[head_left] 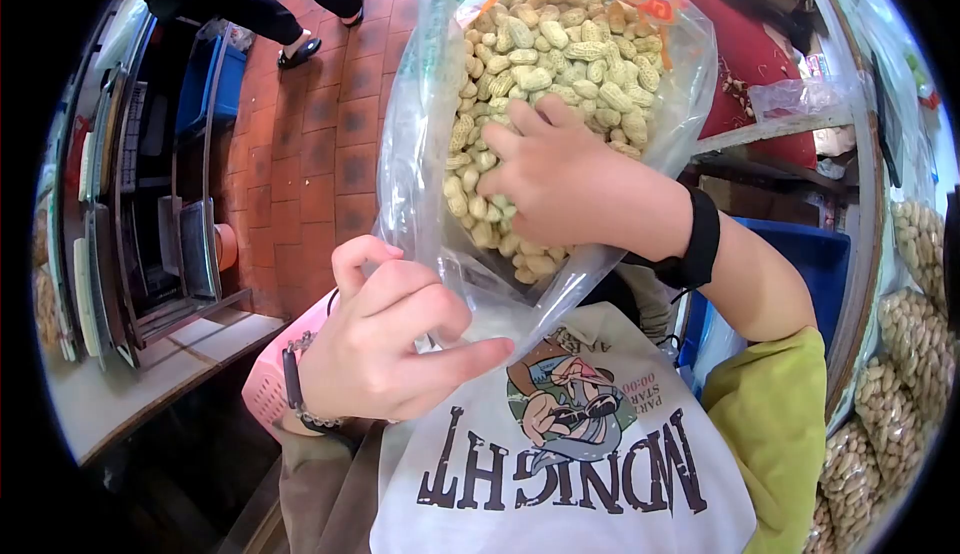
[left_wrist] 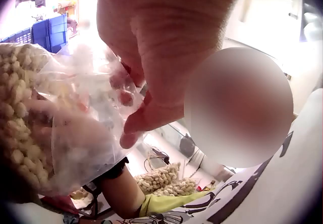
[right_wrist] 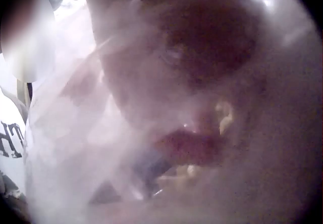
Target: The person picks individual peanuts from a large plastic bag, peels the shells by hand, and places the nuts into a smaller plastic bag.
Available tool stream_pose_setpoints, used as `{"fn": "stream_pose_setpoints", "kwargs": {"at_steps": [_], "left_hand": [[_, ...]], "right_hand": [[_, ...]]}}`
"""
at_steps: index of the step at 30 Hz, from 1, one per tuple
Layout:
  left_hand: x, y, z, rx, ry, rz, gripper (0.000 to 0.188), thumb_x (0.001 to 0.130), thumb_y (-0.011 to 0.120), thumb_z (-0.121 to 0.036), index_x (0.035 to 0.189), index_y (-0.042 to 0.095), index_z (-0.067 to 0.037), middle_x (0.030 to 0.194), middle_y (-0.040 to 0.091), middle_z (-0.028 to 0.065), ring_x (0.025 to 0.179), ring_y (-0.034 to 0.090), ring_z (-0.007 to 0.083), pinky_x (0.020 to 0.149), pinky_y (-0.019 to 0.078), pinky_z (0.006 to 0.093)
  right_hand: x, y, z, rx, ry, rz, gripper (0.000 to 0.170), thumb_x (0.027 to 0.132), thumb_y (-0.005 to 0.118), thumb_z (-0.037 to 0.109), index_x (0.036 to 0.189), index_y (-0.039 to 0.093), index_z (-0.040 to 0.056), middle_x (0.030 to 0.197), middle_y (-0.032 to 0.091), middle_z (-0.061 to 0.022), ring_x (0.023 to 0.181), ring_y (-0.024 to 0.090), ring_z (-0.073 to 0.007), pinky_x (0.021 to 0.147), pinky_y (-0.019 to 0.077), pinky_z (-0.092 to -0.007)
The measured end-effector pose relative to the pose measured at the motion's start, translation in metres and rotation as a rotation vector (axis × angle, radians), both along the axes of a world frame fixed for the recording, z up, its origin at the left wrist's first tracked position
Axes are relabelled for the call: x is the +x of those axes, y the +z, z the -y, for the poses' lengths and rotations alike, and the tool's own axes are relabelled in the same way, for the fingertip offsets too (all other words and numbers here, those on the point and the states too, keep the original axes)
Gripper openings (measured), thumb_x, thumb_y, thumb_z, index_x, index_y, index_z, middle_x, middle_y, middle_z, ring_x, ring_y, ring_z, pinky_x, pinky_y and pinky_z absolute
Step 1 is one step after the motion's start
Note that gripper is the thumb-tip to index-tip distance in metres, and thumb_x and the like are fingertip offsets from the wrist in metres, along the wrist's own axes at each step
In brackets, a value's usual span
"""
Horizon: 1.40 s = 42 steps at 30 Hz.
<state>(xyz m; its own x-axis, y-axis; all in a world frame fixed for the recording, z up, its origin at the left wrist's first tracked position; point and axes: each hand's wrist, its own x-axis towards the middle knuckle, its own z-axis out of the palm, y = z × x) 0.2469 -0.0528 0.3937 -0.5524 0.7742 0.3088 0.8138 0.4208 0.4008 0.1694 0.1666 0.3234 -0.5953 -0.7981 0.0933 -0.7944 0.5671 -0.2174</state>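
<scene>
A clear plastic bag (head_left: 410, 144) with an orange print at its top holds many unshelled peanuts (head_left: 540, 64). The left hand (head_left: 390, 339) grips the near edge of this bag; in the left wrist view the left hand (left_wrist: 161, 67) has its thumb and fingers at the gathered plastic (left_wrist: 81, 143). Inside the bag, the right hand (head_left: 550, 169) rests on the peanuts with its fingers spread and slightly bent, the tips partly among the shells. Through hazy plastic, the right wrist view shows the right hand (right_wrist: 171, 72) blurred, with a few pale peanuts (right_wrist: 224, 118) beside it.
Filled bags of peanuts (head_left: 890, 404) stand along the right edge. A blue crate (head_left: 800, 264) lies beyond the right forearm. Metal racks (head_left: 150, 204) and a white ledge (head_left: 130, 384) are at left. Another person's legs (head_left: 290, 4) stand on the tiled floor (head_left: 300, 154).
</scene>
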Motion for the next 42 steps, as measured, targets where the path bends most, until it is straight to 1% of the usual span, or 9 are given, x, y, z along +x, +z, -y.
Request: {"fn": "stream_pose_setpoints", "kwargs": {"at_steps": [4, 12, 18, 23, 26, 30, 35, 39, 42], "left_hand": [[0.0, -0.001, 0.0, 0.022, -0.036, -0.003, 0.037, 0.054, 0.064, -0.019, 0.089, 0.076, -0.025, 0.075, 0.039, -0.0055, 0.077, 0.042, 0.0184, 0.077, 0.0283, 0.0396], [-0.002, 0.001, 0.0, 0.046, -0.031, 0.014, 0.037, 0.053, 0.064, -0.02, 0.088, 0.076, -0.023, 0.076, 0.041, -0.0049, 0.078, 0.043, 0.0191, 0.075, 0.0277, 0.0395], [-0.006, 0.002, -0.001, 0.039, -0.066, -0.012, 0.033, 0.055, 0.064, -0.023, 0.086, 0.076, -0.021, 0.076, 0.042, -0.0046, 0.078, 0.043, 0.019, 0.074, 0.0274, 0.0398], [-0.008, 0.003, -0.007, 0.029, -0.079, -0.019, 0.03, 0.058, 0.064, -0.027, 0.085, 0.075, -0.021, 0.076, 0.041, -0.0048, 0.076, 0.043, 0.0186, 0.075, 0.028, 0.0406], [-0.008, 0.01, -0.007, -0.007, -0.059, 0.014, 0.025, 0.061, 0.067, -0.019, 0.086, 0.074, -0.021, 0.078, 0.045, -0.0057, 0.08, 0.048, 0.0156, 0.081, 0.0304, 0.0403], [-0.009, 0.008, -0.007, -0.006, -0.079, -0.039, 0.026, 0.058, 0.068, -0.024, 0.083, 0.075, -0.019, 0.074, 0.043, -0.0038, 0.076, 0.046, 0.0186, 0.077, 0.0322, 0.0405], [-0.015, 0.005, -0.01, 0.029, -0.162, 0.101, 0.034, 0.059, 0.069, -0.023, 0.09, 0.072, -0.009, 0.082, 0.057, 0.0012, 0.078, 0.059, 0.0223, 0.073, 0.0451, 0.0376], [-0.018, 0.011, -0.016, -0.125, -0.164, 0.191, 0.04, 0.061, 0.065, -0.022, 0.097, 0.069, -0.005, 0.092, 0.061, 0.0079, 0.087, 0.061, 0.0259, 0.076, 0.0471, 0.0408], [-0.031, 0.001, -0.028, -0.117, -0.064, 0.053, 0.044, 0.064, 0.059, -0.022, 0.103, 0.065, -0.004, 0.101, 0.061, 0.0137, 0.096, 0.059, 0.0304, 0.08, 0.0465, 0.0419]], "right_hand": [[0.005, 0.009, -0.011, 0.129, 0.067, -0.004, 0.008, 0.065, 0.067, 0.017, 0.066, 0.07, 0.0101, 0.091, 0.054, -0.0046, 0.098, 0.049, -0.0255, 0.091, 0.0377, -0.0365], [0.01, 0.03, -0.027, 0.057, -0.056, 0.002, 0.012, 0.064, 0.067, 0.018, 0.061, 0.067, 0.0063, 0.093, 0.056, -0.0045, 0.098, 0.05, -0.0251, 0.095, 0.0371, -0.0372], [0.005, 0.009, -0.017, 0.055, -0.108, -0.044, 0.008, 0.066, 0.067, 0.011, 0.073, 0.069, 0.0077, 0.1, 0.056, -0.0034, 0.104, 0.048, -0.0256, 0.098, 0.0345, -0.0399], [0.007, 0.0, -0.02, -0.089, 0.002, -0.073, 0.028, 0.066, 0.064, 0.002, 0.093, 0.068, 0.0101, 0.125, 0.05, -0.0054, 0.114, 0.043, -0.0274, 0.101, 0.0314, -0.0406], [0.005, 0.002, -0.021, -0.066, -0.005, -0.033, 0.03, 0.065, 0.065, 0.004, 0.094, 0.068, 0.0084, 0.126, 0.05, -0.008, 0.115, 0.044, -0.0284, 0.102, 0.0312, -0.0409], [0.016, -0.008, -0.017, -0.117, -0.018, -0.094, 0.03, 0.065, 0.065, 0.006, 0.094, 0.07, 0.0085, 0.122, 0.052, -0.0098, 0.112, 0.046, -0.0278, 0.101, 0.0316, -0.04], [0.019, -0.008, -0.01, 0.043, -0.097, -0.086, 0.027, 0.067, 0.064, 0.013, 0.092, 0.072, 0.0078, 0.112, 0.054, -0.0085, 0.107, 0.048, -0.0255, 0.094, 0.0344, -0.037], [0.016, -0.01, -0.016, -0.074, -0.028, -0.097, 0.022, 0.068, 0.064, 0.014, 0.088, 0.072, 0.0076, 0.107, 0.054, -0.0074, 0.105, 0.048, -0.0243, 0.09, 0.0347, -0.037], [0.018, -0.01, -0.021, -0.171, 0.122, 0.027, 0.009, 0.067, 0.064, 0.018, 0.07, 0.072, 0.0131, 0.094, 0.057, -0.0042, 0.1, 0.051, -0.0237, 0.086, 0.036, -0.0351]]}}
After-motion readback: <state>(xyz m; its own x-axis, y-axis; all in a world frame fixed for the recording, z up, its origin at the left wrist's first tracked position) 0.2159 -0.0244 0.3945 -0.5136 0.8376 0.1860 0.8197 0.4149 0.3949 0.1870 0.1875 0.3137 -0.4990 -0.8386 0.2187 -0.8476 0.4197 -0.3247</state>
